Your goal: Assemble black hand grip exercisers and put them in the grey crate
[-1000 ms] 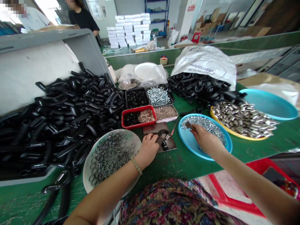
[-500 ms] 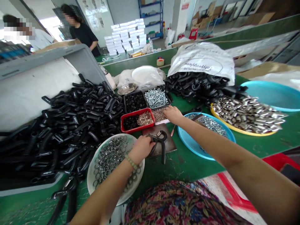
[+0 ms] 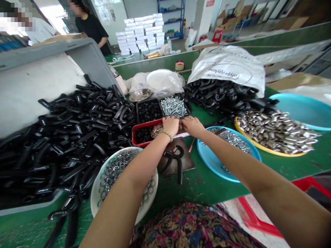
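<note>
A blue shelf unit stands behind the stack of white boxes. Right of the stack: a red stool. Left: a person in black. Nearer, rightward: a tape roll.

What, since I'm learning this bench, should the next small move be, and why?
Probably the right hand should pick a small piece from the white tray: it is at that tray, the left hand covers part of the red tray, and the black clamp lies unheld on the metal plate.

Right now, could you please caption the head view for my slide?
Left hand and right hand at the parts trays; a black clamp lies partly on a dark plate.
</note>
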Demonstrator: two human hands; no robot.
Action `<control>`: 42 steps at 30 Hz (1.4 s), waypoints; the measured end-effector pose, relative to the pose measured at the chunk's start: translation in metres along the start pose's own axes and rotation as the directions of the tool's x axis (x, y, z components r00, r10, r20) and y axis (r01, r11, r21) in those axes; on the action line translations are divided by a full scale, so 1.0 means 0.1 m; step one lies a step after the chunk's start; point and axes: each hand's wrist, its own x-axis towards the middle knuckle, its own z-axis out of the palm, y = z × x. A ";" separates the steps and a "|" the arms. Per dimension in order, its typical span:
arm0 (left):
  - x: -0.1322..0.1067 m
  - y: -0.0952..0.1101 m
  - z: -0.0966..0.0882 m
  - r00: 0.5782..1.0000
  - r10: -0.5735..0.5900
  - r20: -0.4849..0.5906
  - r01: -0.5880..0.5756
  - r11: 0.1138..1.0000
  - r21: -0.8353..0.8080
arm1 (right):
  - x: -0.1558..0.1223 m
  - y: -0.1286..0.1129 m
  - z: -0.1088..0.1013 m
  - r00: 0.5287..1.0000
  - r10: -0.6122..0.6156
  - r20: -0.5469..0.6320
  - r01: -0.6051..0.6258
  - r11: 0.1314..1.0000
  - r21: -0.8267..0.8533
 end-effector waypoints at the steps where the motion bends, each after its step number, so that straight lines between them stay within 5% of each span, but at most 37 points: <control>1: 0.00 -0.02 0.00 1.000 -0.005 -0.012 0.005 1.000 -0.013 | 0.01 0.01 0.01 1.000 0.001 -0.001 -0.001 1.000 0.014; 7: -0.13 -0.11 -0.15 0.999 -0.025 -0.043 0.018 0.990 -0.140 | 0.06 0.01 0.05 0.999 0.027 -0.036 -0.023 0.994 0.109; 12: -0.93 -0.21 -0.19 0.997 0.071 0.004 -0.059 0.855 -0.516 | 0.04 0.07 0.11 0.997 0.054 -0.060 -0.036 0.965 0.259; 17: -1.54 -0.20 0.02 0.999 0.035 -0.031 -0.045 0.896 -0.442 | -0.05 -0.01 0.07 0.992 0.094 -0.090 -0.047 0.904 0.426; 25: -1.57 -0.16 0.14 0.994 0.104 -0.035 -0.107 0.989 -0.104 | -0.71 -0.47 -0.02 0.996 0.079 -0.046 -0.027 0.733 0.680; 34: -1.62 -0.12 0.15 0.997 0.080 0.006 -0.080 0.996 -0.041 | -0.70 -0.63 0.24 0.994 0.006 -0.107 0.051 0.856 0.514; 42: -1.64 -0.15 0.20 0.994 0.002 -0.105 -0.019 0.987 -0.161 | -0.70 -0.67 0.27 0.992 -0.056 -0.115 0.097 0.914 0.394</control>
